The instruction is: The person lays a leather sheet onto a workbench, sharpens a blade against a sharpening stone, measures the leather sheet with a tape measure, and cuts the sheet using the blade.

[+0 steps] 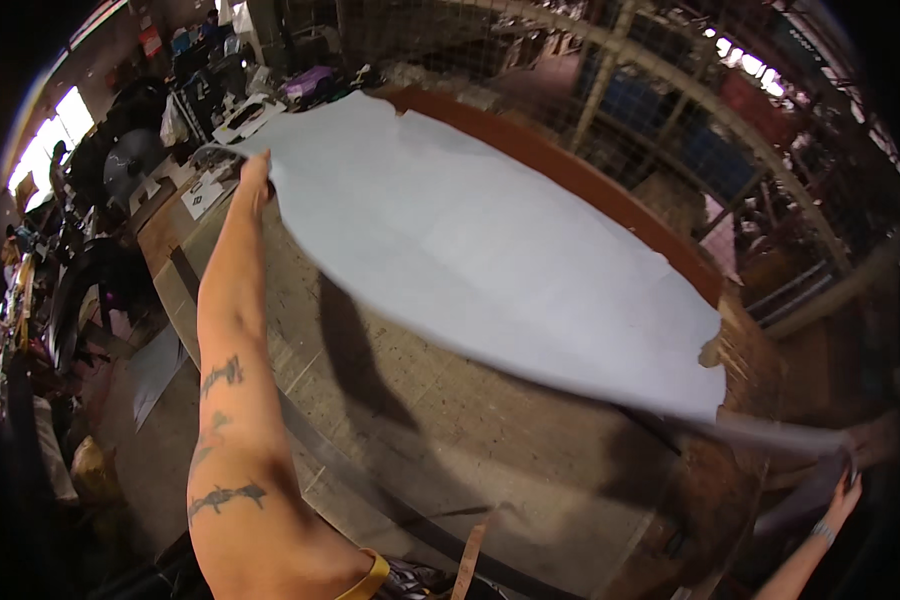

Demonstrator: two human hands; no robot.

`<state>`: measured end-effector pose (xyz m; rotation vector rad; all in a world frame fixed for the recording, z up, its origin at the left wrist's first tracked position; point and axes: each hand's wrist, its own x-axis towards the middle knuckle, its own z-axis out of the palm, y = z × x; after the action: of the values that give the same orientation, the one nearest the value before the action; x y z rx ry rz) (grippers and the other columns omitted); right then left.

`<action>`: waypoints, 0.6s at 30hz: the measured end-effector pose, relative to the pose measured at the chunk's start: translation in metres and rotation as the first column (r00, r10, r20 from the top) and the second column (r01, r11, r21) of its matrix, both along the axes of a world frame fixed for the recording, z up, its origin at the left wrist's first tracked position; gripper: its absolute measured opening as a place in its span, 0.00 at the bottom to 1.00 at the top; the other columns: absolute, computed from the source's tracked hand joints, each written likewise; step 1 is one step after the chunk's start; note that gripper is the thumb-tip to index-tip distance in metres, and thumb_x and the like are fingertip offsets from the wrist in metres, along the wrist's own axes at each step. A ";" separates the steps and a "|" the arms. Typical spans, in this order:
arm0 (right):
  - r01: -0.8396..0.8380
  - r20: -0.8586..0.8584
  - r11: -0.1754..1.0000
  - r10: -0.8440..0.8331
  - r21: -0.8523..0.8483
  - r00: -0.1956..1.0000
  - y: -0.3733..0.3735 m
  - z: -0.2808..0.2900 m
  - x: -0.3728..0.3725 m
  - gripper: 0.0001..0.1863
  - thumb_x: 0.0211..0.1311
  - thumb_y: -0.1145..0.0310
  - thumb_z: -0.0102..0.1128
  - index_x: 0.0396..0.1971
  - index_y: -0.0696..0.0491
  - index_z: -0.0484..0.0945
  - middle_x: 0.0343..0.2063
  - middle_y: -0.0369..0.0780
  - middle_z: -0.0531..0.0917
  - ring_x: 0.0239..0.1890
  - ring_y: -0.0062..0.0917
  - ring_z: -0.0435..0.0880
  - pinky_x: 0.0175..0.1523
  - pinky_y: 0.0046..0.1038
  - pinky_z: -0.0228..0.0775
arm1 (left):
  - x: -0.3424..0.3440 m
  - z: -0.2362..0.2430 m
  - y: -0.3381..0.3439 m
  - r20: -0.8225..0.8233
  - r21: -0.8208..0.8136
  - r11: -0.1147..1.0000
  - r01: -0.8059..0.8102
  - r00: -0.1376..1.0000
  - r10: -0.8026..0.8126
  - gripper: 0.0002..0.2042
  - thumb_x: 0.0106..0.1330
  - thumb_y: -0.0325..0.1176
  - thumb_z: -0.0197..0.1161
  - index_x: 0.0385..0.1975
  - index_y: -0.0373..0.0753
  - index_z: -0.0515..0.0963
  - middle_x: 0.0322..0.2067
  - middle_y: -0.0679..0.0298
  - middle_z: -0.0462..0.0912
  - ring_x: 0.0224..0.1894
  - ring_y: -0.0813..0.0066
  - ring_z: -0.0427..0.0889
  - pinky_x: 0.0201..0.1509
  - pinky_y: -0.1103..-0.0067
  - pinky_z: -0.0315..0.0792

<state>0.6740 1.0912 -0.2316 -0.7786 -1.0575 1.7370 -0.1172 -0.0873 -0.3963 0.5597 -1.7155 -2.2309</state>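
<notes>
- The pale blue-grey sheet (490, 250) hangs in the air between your two hands, stretched across the worktable and bellied up in the middle, so its shadow falls on the tabletop beneath it.
- Your left hand (254, 172) is stretched far out ahead of you and pinches the sheet's far-left corner; the fingers are closed on the edge.
- Your right hand (848, 487) sits low at the right rim of the view, close by the sheet's near-right corner, where the material trails off in a blur. You cannot tell from here whether those fingers are closed on it or spread.
- As far as this shows, the sheet is lifted and opened out but not laid down: only its far edge looks close to the table, along the reddish-brown border (590, 185). Lowering and smoothing it flat remain, by my judgement.
- Below your left forearm, the worktable (450, 420) is a worn, scuffed board with seams and a dark band crossing it near you.
- Beyond your left hand lie papers and clutter (210, 190) on a side bench.
- Beyond the sheet, a wire-mesh partition (670, 110) closes off a dim workshop; bright windows (55, 140) show far to the left.
</notes>
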 end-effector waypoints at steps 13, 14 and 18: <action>0.257 0.113 0.898 -0.314 0.357 0.943 -0.159 0.059 0.167 0.29 0.73 0.61 0.51 0.63 0.69 0.66 0.63 0.55 0.73 0.66 0.43 0.72 0.71 0.39 0.69 | 0.167 0.427 -0.034 -0.819 0.196 0.975 0.107 0.565 0.103 0.32 0.70 0.49 0.64 0.60 0.23 0.73 0.58 0.49 0.79 0.55 0.60 0.83 0.61 0.67 0.75; 0.265 0.075 0.894 -0.311 0.361 0.947 -0.174 0.063 0.186 0.29 0.73 0.60 0.52 0.63 0.69 0.67 0.63 0.55 0.73 0.66 0.43 0.72 0.70 0.39 0.69 | 0.212 0.439 -0.060 -0.831 0.220 0.970 0.105 0.541 0.130 0.32 0.70 0.49 0.64 0.60 0.23 0.72 0.58 0.49 0.79 0.55 0.60 0.83 0.62 0.67 0.75; 0.281 0.052 0.895 -0.318 0.347 0.947 -0.208 0.040 0.240 0.31 0.70 0.58 0.54 0.62 0.68 0.68 0.62 0.55 0.74 0.65 0.44 0.74 0.69 0.40 0.70 | 0.299 0.438 -0.097 -0.821 0.234 0.968 0.089 0.551 0.148 0.33 0.70 0.49 0.65 0.61 0.23 0.71 0.58 0.48 0.79 0.55 0.60 0.82 0.62 0.67 0.75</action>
<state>0.9142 0.8831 -0.1913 -0.7759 -1.1978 1.2222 0.1822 -0.1842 0.0421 -0.4308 -0.8965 -2.1239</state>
